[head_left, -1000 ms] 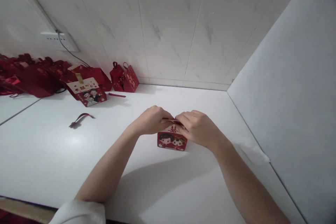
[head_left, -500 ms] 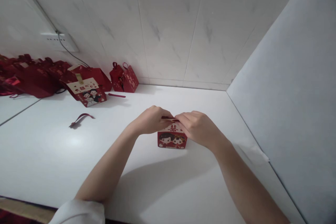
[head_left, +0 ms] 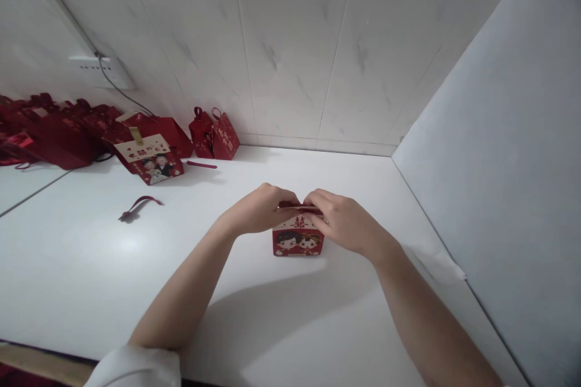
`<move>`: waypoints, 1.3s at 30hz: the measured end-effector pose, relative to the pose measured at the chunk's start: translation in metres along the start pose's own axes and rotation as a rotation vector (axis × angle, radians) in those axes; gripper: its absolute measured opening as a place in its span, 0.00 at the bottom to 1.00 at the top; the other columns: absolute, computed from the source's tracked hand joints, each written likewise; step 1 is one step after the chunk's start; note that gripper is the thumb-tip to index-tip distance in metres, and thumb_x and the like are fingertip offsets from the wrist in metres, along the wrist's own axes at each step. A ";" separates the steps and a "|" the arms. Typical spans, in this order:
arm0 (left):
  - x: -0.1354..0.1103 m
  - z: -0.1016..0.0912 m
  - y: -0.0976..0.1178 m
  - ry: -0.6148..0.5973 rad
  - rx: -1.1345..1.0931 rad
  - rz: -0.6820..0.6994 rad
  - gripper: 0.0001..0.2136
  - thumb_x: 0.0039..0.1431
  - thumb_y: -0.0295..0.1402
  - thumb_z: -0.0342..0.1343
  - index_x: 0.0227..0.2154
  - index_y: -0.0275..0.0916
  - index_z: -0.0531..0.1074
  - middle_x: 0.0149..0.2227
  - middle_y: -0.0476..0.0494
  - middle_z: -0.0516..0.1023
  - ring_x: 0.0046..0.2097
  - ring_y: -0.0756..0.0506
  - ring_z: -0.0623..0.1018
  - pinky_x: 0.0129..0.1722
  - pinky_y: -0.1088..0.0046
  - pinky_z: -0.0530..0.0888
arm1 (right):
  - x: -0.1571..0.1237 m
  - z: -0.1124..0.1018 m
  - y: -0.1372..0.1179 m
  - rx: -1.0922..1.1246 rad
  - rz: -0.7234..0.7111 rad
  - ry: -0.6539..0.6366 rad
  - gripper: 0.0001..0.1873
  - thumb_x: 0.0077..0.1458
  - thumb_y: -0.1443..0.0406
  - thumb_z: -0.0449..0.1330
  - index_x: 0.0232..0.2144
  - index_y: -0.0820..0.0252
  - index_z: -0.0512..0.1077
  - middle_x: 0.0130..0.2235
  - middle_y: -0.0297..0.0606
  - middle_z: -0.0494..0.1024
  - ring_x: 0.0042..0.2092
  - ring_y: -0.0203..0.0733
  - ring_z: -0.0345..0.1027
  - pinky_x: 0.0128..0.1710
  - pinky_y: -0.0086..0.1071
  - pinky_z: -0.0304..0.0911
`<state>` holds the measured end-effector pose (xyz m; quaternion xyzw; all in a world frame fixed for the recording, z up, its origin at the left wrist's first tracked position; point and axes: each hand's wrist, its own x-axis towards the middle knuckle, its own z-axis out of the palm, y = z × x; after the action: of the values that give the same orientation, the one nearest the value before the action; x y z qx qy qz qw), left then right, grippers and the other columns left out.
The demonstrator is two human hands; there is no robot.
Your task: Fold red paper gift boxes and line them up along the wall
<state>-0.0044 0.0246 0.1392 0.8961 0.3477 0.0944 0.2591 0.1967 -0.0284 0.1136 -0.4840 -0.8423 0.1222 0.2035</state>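
Observation:
A small red gift box (head_left: pixel 297 241) with a cartoon couple on its front stands on the white table (head_left: pixel 113 254), in the middle of the view. My left hand (head_left: pixel 261 210) grips its top from the left, fingers curled. My right hand (head_left: pixel 342 222) pinches the top from the right. The two hands meet over the box's upper flaps, where a thin dark red strip shows between the fingertips. The upper part of the box is hidden by my fingers.
A pile of red gift boxes (head_left: pixel 54 133) lies at the far left by the tiled wall. One box (head_left: pixel 152 160) lies tilted, another (head_left: pixel 214 133) stands with handles up. A loose red ribbon (head_left: pixel 138 204) and a red strip (head_left: pixel 202 164) lie on the table. A grey panel (head_left: pixel 499 163) walls the right side.
The box has shifted slightly and now stands squarer to me. Both hands stay closed on its top with small finger movements.

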 end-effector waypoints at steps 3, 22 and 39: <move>-0.001 0.001 0.001 0.009 0.037 0.008 0.11 0.60 0.36 0.49 0.31 0.37 0.75 0.26 0.48 0.75 0.25 0.53 0.66 0.24 0.78 0.60 | 0.001 0.002 -0.001 0.022 0.005 0.006 0.06 0.61 0.67 0.50 0.40 0.56 0.65 0.39 0.36 0.73 0.35 0.38 0.68 0.33 0.32 0.60; -0.004 -0.006 -0.001 -0.088 0.097 0.049 0.10 0.57 0.32 0.51 0.40 0.42 0.75 0.29 0.48 0.77 0.26 0.52 0.70 0.26 0.77 0.60 | -0.005 -0.011 0.004 0.226 0.056 -0.100 0.08 0.60 0.62 0.52 0.40 0.53 0.69 0.39 0.35 0.76 0.36 0.40 0.69 0.32 0.32 0.61; 0.006 -0.010 -0.056 0.130 -0.118 -0.097 0.17 0.53 0.42 0.57 0.45 0.42 0.75 0.42 0.45 0.79 0.41 0.45 0.77 0.39 0.73 0.70 | 0.032 0.043 0.063 0.866 0.218 0.570 0.13 0.49 0.54 0.64 0.30 0.58 0.75 0.32 0.36 0.78 0.35 0.40 0.71 0.36 0.34 0.67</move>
<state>-0.0357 0.0670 0.1177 0.8534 0.4008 0.1598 0.2926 0.2108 0.0309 0.0570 -0.4545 -0.5706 0.3430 0.5918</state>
